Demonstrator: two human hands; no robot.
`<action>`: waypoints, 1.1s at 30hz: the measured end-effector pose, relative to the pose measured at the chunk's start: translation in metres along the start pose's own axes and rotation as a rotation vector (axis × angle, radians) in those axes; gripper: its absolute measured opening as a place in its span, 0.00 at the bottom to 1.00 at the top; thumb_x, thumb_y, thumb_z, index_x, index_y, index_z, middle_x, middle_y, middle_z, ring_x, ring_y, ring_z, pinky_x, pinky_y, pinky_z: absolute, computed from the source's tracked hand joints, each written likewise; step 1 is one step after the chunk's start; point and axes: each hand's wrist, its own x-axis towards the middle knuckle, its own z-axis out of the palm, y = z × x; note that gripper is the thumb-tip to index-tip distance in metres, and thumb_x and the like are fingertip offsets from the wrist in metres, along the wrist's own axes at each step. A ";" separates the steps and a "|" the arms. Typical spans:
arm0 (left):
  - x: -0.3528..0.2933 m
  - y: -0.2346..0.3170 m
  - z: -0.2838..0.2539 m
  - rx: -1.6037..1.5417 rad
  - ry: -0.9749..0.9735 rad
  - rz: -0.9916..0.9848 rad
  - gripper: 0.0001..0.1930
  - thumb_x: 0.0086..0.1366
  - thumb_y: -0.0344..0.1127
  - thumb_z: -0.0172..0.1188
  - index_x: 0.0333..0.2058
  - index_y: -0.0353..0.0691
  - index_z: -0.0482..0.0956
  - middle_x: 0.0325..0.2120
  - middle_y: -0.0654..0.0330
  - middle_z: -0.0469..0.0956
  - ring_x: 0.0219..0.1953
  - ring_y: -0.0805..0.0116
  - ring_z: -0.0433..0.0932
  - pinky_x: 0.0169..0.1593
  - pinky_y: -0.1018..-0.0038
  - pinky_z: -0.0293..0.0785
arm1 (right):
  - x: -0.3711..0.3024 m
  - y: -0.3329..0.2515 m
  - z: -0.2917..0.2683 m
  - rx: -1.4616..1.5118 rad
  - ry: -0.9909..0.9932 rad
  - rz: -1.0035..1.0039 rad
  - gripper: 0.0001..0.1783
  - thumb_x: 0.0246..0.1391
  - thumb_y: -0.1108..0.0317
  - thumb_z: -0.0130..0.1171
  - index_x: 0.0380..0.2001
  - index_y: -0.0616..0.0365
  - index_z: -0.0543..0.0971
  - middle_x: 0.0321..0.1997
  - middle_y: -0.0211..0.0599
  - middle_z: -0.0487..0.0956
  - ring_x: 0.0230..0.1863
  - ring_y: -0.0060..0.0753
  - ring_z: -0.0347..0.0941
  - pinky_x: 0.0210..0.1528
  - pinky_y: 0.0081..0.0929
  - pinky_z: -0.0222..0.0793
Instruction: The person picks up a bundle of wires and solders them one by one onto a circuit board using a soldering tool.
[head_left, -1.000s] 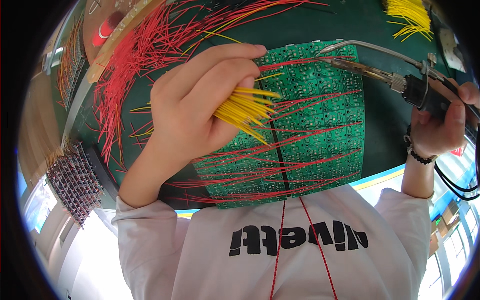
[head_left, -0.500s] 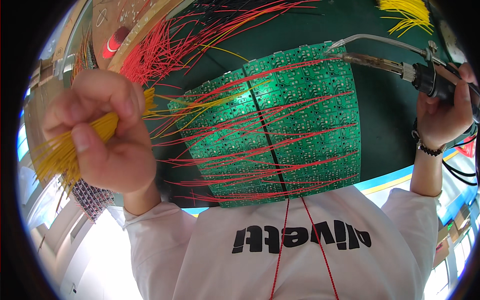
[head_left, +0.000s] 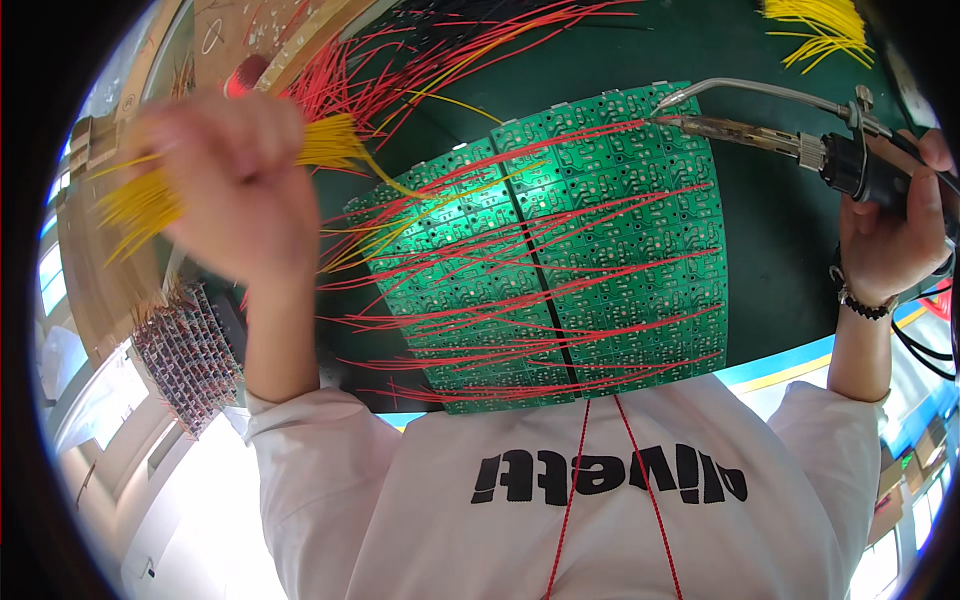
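My left hand [head_left: 240, 190], smeared by motion, is closed around a bundle of yellow wires [head_left: 335, 142] that sticks out on both sides of the fist. One yellow wire curves from the bundle toward the board. Two green circuit board panels [head_left: 640, 240] lie side by side before me. Rows of red wires [head_left: 520, 262] stretch across them, and a few yellow wires lie near the upper left. With my right hand [head_left: 900, 240] I grip a soldering iron [head_left: 850, 165]. Its tip, with a thin metal tube [head_left: 760, 88] above it, is at the right panel's upper edge.
Loose red wires [head_left: 335, 80] and black wires [head_left: 430, 35] lie at the far left. Another yellow wire bundle [head_left: 820, 28] rests at the far right. Left of the dark green work surface [head_left: 770, 270] is a stack of populated boards [head_left: 190, 355]. Black cables hang near my right wrist.
My left hand has moved up and slightly right with the yellow wires, uncovering more of the board stack. The right hand and soldering iron have barely shifted.
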 end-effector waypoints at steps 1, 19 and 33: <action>-0.005 -0.010 0.001 0.023 -0.002 -0.017 0.10 0.66 0.41 0.44 0.29 0.44 0.66 0.13 0.70 0.53 0.13 0.79 0.48 0.19 0.79 0.45 | 0.001 0.002 -0.002 -0.106 -0.016 -0.056 0.06 0.50 0.73 0.50 0.24 0.64 0.67 0.24 0.35 0.70 0.17 0.25 0.64 0.21 0.16 0.60; 0.028 0.077 -0.057 -0.158 0.250 0.062 0.08 0.56 0.33 0.44 0.20 0.44 0.57 0.19 0.64 0.57 0.14 0.75 0.44 0.20 0.76 0.42 | -0.014 0.016 -0.014 -0.903 0.127 -0.291 0.06 0.45 0.76 0.53 0.19 0.60 0.68 0.19 0.28 0.65 0.18 0.23 0.62 0.24 0.17 0.58; -0.024 -0.001 0.044 0.697 -0.601 0.140 0.08 0.46 0.19 0.62 0.28 0.31 0.75 0.29 0.51 0.79 0.31 0.63 0.79 0.35 0.77 0.75 | 0.009 0.011 0.014 0.635 -0.014 0.001 0.05 0.49 0.78 0.49 0.21 0.62 0.71 0.22 0.29 0.68 0.23 0.32 0.67 0.29 0.22 0.64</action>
